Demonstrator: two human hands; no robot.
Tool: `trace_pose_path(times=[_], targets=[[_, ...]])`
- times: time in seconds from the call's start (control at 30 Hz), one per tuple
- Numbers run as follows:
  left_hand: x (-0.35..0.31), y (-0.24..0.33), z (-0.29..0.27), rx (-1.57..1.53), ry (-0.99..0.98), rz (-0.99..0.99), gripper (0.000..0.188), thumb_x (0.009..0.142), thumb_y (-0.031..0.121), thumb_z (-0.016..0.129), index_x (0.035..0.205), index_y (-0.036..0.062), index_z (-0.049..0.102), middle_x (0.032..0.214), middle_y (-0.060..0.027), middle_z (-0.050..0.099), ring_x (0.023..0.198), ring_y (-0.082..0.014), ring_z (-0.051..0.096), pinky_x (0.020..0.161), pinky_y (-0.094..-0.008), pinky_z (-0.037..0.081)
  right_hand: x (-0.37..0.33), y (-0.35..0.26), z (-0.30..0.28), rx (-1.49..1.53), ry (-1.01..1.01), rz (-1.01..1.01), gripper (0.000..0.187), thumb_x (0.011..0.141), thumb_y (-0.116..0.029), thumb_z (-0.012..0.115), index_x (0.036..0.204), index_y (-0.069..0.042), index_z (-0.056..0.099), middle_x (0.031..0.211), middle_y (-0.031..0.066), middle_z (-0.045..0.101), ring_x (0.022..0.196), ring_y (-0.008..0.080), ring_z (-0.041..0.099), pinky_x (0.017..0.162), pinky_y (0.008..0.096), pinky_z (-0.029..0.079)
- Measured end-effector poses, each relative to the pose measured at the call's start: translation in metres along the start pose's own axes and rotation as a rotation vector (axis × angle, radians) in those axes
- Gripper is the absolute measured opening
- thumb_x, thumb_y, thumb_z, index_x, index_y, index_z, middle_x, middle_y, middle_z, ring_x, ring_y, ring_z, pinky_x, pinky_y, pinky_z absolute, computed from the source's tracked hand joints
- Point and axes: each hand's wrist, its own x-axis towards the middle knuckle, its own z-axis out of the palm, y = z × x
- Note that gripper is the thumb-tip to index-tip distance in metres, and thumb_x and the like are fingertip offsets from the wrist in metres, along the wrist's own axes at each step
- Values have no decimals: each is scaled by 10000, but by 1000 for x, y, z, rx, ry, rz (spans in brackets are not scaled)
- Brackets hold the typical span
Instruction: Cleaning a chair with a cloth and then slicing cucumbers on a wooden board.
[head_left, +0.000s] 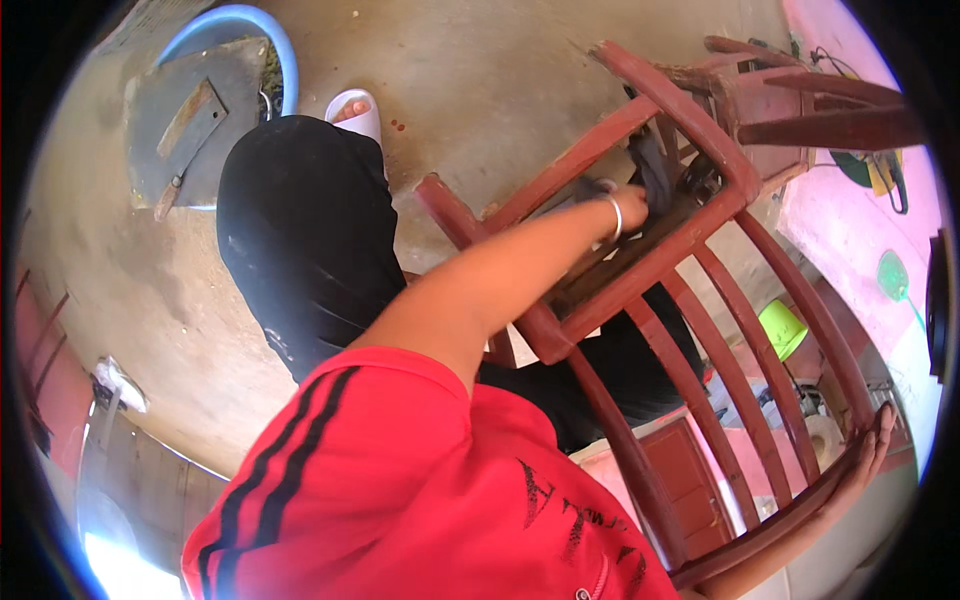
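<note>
A red-brown wooden chair (690, 262) with a slatted back is tilted in front of me. My left hand (632, 208), with a bangle at its wrist, reaches in among the seat frame bars. Its fingers are closed on a dark grey cloth (655, 170), which hangs within the frame; the fingertips are partly hidden. At the lower right, my right hand (878, 445) lies along the end of the chair's top rail, holding it from the outer side. My right forearm runs behind that rail.
Another red-brown wooden seat (790, 110) stands close beyond the chair. At far left, a grey board (150, 135) bearing a cleaver (190, 125) lies across a blue basin (285, 60). A bright green bucket (782, 330) and a pink wall (860, 230) are at the right.
</note>
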Motion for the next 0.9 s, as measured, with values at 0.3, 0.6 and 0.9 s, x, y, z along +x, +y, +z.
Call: trace_pose_path(times=[0.3, 0.6, 0.9], targets=[[28, 13, 18, -66, 39, 102, 414, 783, 91, 506, 1182, 17, 589, 1159, -281, 608, 1129, -415, 571, 944, -442, 447, -3, -2, -22, -93, 41, 66, 524, 942, -339, 543, 1408, -108, 479, 1562, 97, 293, 1437, 265, 267, 1110, 476, 263], [19, -16, 16, 230, -246, 162, 393, 841, 182, 563, 1210, 61, 620, 1267, -211, 585, 1204, -375, 527, 987, -426, 435, -17, 31, -38, -38, -30, 218, 579, 963, -290, 521, 1459, -36, 362, 1555, 131, 291, 1440, 265, 255, 1108, 475, 281], [-28, 8, -7, 799, -691, 130, 394, 864, 180, 522, 1230, 89, 636, 1249, -134, 623, 1156, -334, 582, 928, -460, 474, -48, 44, -1, 28, 66, 280, 556, 947, -264, 521, 1449, -72, 380, 1527, 83, 345, 1416, 232, 288, 1108, 438, 231]])
